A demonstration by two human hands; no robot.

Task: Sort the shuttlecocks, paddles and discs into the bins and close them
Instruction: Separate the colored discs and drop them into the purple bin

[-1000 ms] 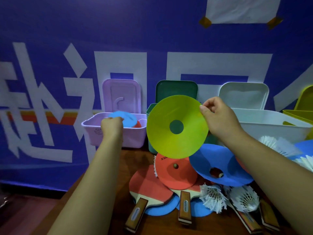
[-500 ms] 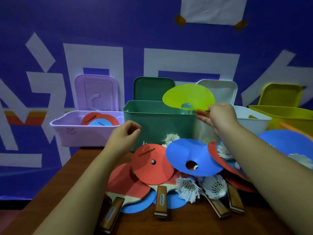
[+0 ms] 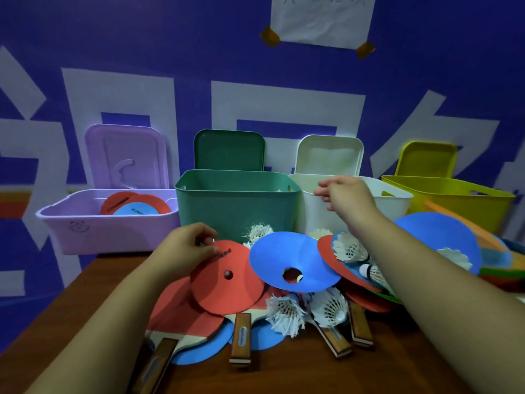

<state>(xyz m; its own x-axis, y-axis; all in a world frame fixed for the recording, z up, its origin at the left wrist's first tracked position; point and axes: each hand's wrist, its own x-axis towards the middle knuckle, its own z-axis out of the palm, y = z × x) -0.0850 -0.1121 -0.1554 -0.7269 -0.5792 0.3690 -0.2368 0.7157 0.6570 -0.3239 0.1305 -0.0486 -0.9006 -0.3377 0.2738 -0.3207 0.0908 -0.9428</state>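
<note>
My left hand (image 3: 187, 248) pinches the upper left edge of a red disc (image 3: 227, 280) that lies on top of the pile. My right hand (image 3: 346, 200) hovers in front of the white bin (image 3: 393, 201) with relaxed fingers and holds nothing. A blue disc (image 3: 292, 260) leans beside the red one. Shuttlecocks (image 3: 284, 311) and wooden-handled paddles (image 3: 240, 339) lie mixed beneath. The purple bin (image 3: 108, 226) holds red and blue discs. The green bin (image 3: 238, 203) stands between the purple and white bins.
A yellow bin (image 3: 454, 199) stands at the far right behind another blue disc (image 3: 434, 237). All the bin lids lean open against the blue wall. The brown table (image 3: 298, 373) shows bare wood near its front edge.
The lime disc has left my right hand and is out of sight. My left hand came down from near the purple bin and took the red disc's edge. The view shifted right.
</note>
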